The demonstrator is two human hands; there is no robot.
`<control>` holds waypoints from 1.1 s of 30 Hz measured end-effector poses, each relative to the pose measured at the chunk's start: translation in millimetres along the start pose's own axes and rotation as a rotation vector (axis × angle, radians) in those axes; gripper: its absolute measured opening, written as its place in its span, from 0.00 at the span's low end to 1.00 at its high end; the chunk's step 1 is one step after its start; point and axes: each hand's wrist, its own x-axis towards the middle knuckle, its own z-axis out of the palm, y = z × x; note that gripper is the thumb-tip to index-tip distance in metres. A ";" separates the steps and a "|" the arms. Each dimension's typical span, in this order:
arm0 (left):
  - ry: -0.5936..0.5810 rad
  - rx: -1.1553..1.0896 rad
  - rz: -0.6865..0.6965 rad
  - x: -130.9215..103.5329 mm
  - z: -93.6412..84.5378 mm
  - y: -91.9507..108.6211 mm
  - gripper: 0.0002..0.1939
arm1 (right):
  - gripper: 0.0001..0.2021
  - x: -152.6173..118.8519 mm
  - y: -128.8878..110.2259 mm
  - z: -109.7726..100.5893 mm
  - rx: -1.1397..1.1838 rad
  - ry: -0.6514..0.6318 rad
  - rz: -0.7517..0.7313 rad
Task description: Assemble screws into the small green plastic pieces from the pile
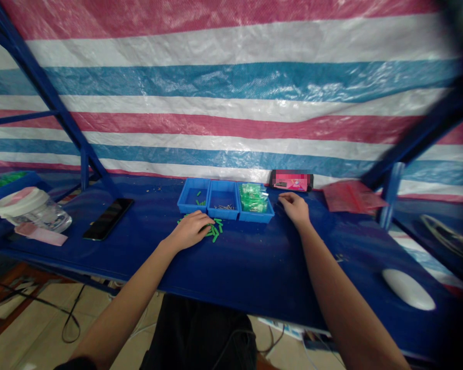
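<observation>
My left hand (191, 229) lies palm down over a loose pile of small green plastic wall plugs (215, 232) on the blue table, its fingers loosely extended and partly covering them. In front of it is a blue bin (193, 206) with a few green plugs inside. The middle blue bin (223, 193) holds thin metal screws (224, 207). Small clear bags with green contents (253, 198) fill the right blue bin (256, 217). Just right of that bin my right hand (295, 208) rests with fingers curled together; whatever may be between the fingertips is hidden.
A black phone (108, 219) and a lidded clear tub (34, 208) with a pink strip (40, 234) are on the left. A pink-and-black box (292, 181), red plastic bags (353, 196) and a white mouse (408, 289) are to the right. Blue frame posts flank the table (250, 272).
</observation>
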 end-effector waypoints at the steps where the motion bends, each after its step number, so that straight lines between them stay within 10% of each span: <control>1: 0.003 -0.012 -0.010 -0.3 0.5 -1.4 0.13 | 0.13 -0.1 -0.1 0.0 0.002 0.003 -0.002; 22: 0.594 -0.734 -0.375 3.0 -5.8 -13.4 0.14 | 0.13 -1.3 -2.7 -0.9 -0.004 -0.002 0.015; 33: 0.700 -0.294 -0.489 0.6 -8.6 -19.6 0.08 | 0.13 -0.3 -0.7 0.4 0.006 -0.006 0.007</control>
